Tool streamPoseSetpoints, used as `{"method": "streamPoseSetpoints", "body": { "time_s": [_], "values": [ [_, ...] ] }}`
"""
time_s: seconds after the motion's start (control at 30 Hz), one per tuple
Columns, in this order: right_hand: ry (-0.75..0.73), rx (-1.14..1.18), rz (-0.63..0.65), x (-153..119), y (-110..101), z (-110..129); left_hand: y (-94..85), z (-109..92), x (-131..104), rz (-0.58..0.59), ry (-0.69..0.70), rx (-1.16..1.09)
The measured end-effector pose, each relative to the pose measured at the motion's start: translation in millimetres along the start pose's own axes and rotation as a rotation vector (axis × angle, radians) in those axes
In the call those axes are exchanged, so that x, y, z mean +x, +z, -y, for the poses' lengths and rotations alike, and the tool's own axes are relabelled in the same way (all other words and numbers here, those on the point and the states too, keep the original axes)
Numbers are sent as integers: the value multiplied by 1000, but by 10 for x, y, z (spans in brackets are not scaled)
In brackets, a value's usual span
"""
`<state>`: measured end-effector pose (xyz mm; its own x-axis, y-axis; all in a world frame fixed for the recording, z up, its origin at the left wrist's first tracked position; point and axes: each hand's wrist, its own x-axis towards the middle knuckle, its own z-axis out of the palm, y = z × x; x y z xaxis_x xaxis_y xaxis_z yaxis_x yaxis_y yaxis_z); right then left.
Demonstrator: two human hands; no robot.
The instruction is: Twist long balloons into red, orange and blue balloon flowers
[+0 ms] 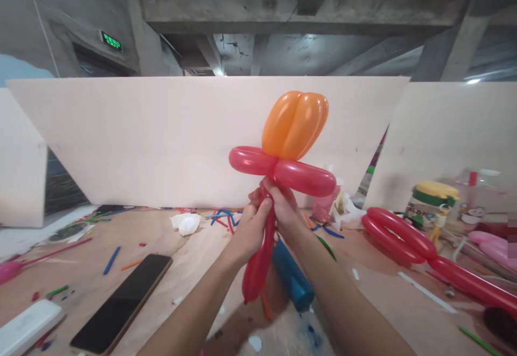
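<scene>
Both hands hold one balloon figure in front of me, upright and leaning slightly right. Its top is an orange balloon (294,124) bent into rounded lobes. Below that, a red balloon (305,177) forms loops to the left and right, and its tail hangs down toward the table. My left hand (255,224) is closed around the upper part of the red tail. Close against it, my right hand (285,205) grips the red balloon just under the loops. Some of the fingers are hidden behind the balloon. A blue cylinder (294,280) lies beneath my right forearm.
A black phone (123,302) and a white device (30,326) lie at the left. Uninflated balloons (226,217) and crumpled tissue (186,223) are scattered behind. Another red balloon shape (399,237) and a yellow-lidded jar (434,200) stand right. A white board (161,140) closes the back.
</scene>
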<state>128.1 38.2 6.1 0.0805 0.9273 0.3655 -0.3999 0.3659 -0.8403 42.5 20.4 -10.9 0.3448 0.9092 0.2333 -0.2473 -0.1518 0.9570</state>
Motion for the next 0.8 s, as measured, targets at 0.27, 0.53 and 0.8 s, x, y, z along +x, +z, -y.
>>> {"method": "streamPoseSetpoints", "body": {
  "time_s": [0.27, 0.53, 0.8],
  "values": [
    [60, 100, 87, -2, -158, 253, -121, -152, -80, 282, -260, -121],
    [96, 375, 63, 23, -136, 318, 45, -20, -82, 73, 72, 407],
    [136, 426, 80, 33, -122, 380, 105, 52, -90, -17, 226, 611]
  ]
}}
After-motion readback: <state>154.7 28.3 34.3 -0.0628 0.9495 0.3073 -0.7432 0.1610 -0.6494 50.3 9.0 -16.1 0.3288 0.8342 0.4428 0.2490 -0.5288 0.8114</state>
